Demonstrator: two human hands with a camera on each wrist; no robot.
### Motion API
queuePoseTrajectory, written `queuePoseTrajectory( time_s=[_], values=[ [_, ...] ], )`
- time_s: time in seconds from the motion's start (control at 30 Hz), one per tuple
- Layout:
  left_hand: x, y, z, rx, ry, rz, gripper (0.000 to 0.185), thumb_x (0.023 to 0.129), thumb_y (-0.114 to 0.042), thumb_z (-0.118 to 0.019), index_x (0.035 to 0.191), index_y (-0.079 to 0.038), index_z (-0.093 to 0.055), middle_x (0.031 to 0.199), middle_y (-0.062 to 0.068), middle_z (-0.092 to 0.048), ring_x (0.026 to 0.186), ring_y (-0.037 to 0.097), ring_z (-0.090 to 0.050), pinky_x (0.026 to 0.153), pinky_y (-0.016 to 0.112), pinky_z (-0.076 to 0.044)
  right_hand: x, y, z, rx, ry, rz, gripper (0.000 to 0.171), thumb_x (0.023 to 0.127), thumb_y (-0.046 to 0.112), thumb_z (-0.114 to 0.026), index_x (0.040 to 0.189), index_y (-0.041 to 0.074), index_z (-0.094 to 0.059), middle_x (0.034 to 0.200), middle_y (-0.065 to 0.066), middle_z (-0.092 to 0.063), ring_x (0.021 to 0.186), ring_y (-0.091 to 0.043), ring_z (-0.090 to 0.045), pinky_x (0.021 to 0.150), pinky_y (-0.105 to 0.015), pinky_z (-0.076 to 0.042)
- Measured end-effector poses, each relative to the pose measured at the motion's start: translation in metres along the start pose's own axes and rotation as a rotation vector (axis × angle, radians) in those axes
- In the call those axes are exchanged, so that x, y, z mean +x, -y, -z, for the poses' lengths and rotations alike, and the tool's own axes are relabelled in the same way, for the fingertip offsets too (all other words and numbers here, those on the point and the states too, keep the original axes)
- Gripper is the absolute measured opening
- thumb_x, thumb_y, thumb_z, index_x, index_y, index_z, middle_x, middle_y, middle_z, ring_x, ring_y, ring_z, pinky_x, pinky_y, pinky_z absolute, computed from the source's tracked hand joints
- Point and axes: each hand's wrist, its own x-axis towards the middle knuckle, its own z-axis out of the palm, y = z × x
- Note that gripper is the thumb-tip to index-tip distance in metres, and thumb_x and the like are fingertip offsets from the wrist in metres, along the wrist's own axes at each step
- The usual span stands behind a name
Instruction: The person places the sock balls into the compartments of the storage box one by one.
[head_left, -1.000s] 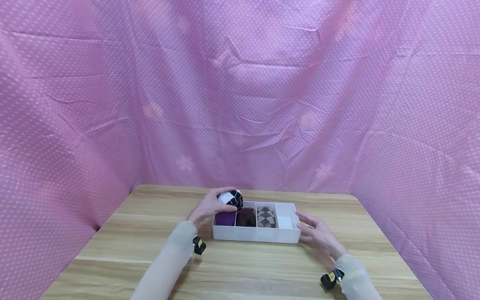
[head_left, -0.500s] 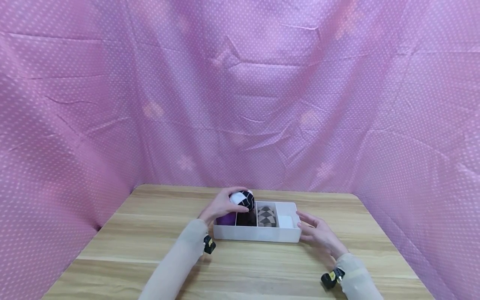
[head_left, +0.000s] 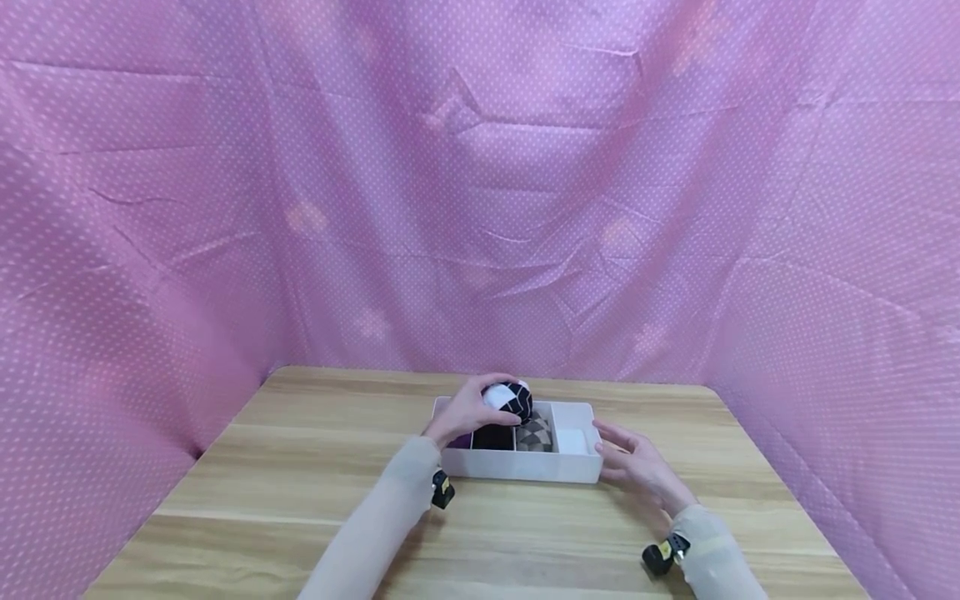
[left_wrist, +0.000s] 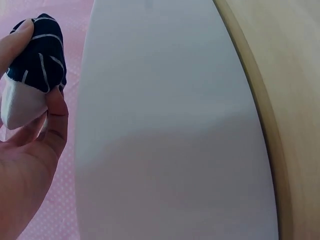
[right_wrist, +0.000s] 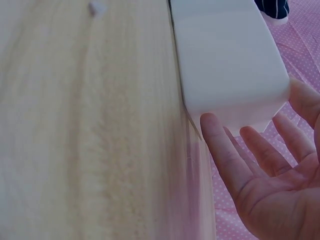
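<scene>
In the head view my left hand [head_left: 462,410] pinches a rolled black-and-white sock [head_left: 517,401] above a white divided box [head_left: 525,468]. The sock, black with white lines and a white part, also shows in the left wrist view between thumb and fingers [left_wrist: 57,117]. Below it, a checked brown-grey rolled sock [head_left: 535,438] fills the third compartment. To its left lies a dark brown cloth bundle [head_left: 492,437], then a purple one [head_left: 460,442], mostly hidden by my left hand. My right hand [head_left: 639,469] touches the box's right end with extended fingers [right_wrist: 227,155].
The box stands on a wood-grain table [head_left: 300,467]. Its rightmost compartment [head_left: 573,415] shows only white. A pink dotted curtain [head_left: 480,208] closes off the back and both sides. A camera is strapped to each wrist.
My left hand has carried the black-and-white sock rightward, from over the purple bundle to over the checked sock. My right hand has stayed at the box's right end.
</scene>
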Motion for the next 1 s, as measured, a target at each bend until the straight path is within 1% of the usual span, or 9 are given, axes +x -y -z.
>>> queuePoseTrajectory(
  time_s=[0.13,0.27,0.33,0.5,0.6,0.77,0.9,1.0],
  values=[
    [0.004,-0.002,-0.009,0.048,0.002,-0.023,0.062,0.068,-0.019,-0.09,0.124,-0.022,-0.066,0.121,0.004,-0.063,0.102,0.018,-0.057,0.083,0.031,-0.05,0.0,0.001,0.001,-0.005,-0.003,0.001,0.068,0.097,0.015,-0.061,0.154,0.007,-0.025,0.16,-0.025,-0.017,0.12,-0.027,-0.059,0.098,-0.044,-0.051],
    [0.006,-0.004,-0.018,0.079,0.002,-0.012,0.063,0.067,-0.023,-0.091,0.125,-0.024,-0.066,0.122,0.001,-0.061,0.104,0.018,-0.055,0.084,0.032,-0.048,-0.002,0.001,0.001,0.001,-0.003,-0.01,0.068,0.096,0.014,-0.061,0.154,0.008,-0.026,0.16,-0.024,-0.016,0.122,-0.03,-0.058,0.098,-0.044,-0.051],
    [0.007,-0.006,-0.023,0.083,-0.001,-0.016,0.063,0.067,-0.024,-0.091,0.125,-0.024,-0.066,0.123,0.002,-0.06,0.106,0.018,-0.054,0.085,0.032,-0.048,-0.003,0.001,0.001,0.0,0.004,-0.008,0.069,0.096,0.014,-0.061,0.154,0.007,-0.025,0.16,-0.025,-0.016,0.122,-0.031,-0.058,0.098,-0.045,-0.051],
    [0.011,-0.009,-0.037,0.083,-0.015,-0.051,0.062,0.067,-0.021,-0.091,0.125,-0.021,-0.067,0.127,0.003,-0.061,0.111,0.018,-0.054,0.09,0.033,-0.047,-0.003,0.002,0.001,0.0,0.021,-0.005,0.07,0.096,0.013,-0.061,0.155,0.006,-0.023,0.16,-0.026,-0.015,0.12,-0.03,-0.059,0.099,-0.046,-0.05],
    [0.013,-0.012,-0.045,0.063,-0.023,-0.039,0.062,0.068,-0.019,-0.09,0.125,-0.022,-0.066,0.129,0.002,-0.061,0.111,0.018,-0.054,0.09,0.032,-0.048,-0.002,0.002,0.002,-0.004,0.026,0.001,0.07,0.096,0.013,-0.061,0.155,0.006,-0.022,0.16,-0.026,-0.015,0.12,-0.029,-0.059,0.099,-0.046,-0.05],
    [0.014,-0.015,-0.058,0.014,-0.019,-0.007,0.064,0.069,-0.018,-0.089,0.128,-0.021,-0.065,0.129,0.003,-0.063,0.105,0.016,-0.059,0.086,0.03,-0.05,-0.002,0.001,0.003,-0.007,0.03,0.012,0.07,0.097,0.014,-0.06,0.155,0.005,-0.022,0.159,-0.028,-0.016,0.119,-0.028,-0.059,0.098,-0.047,-0.051],
    [0.015,-0.014,-0.067,0.032,-0.013,0.004,0.067,0.068,-0.02,-0.09,0.129,-0.02,-0.064,0.124,0.003,-0.066,0.096,0.011,-0.062,0.081,0.026,-0.052,-0.001,0.0,0.003,-0.007,0.025,0.006,0.069,0.097,0.013,-0.059,0.155,0.004,-0.021,0.159,-0.028,-0.016,0.118,-0.027,-0.06,0.097,-0.047,-0.051],
    [0.017,-0.012,-0.074,0.052,-0.014,0.005,0.068,0.067,-0.022,-0.091,0.13,-0.021,-0.064,0.123,0.003,-0.067,0.093,0.008,-0.062,0.08,0.024,-0.052,-0.001,-0.001,0.003,-0.002,0.027,0.006,0.068,0.098,0.01,-0.057,0.155,0.004,-0.02,0.159,-0.028,-0.015,0.119,-0.028,-0.059,0.097,-0.047,-0.051]
  ],
)
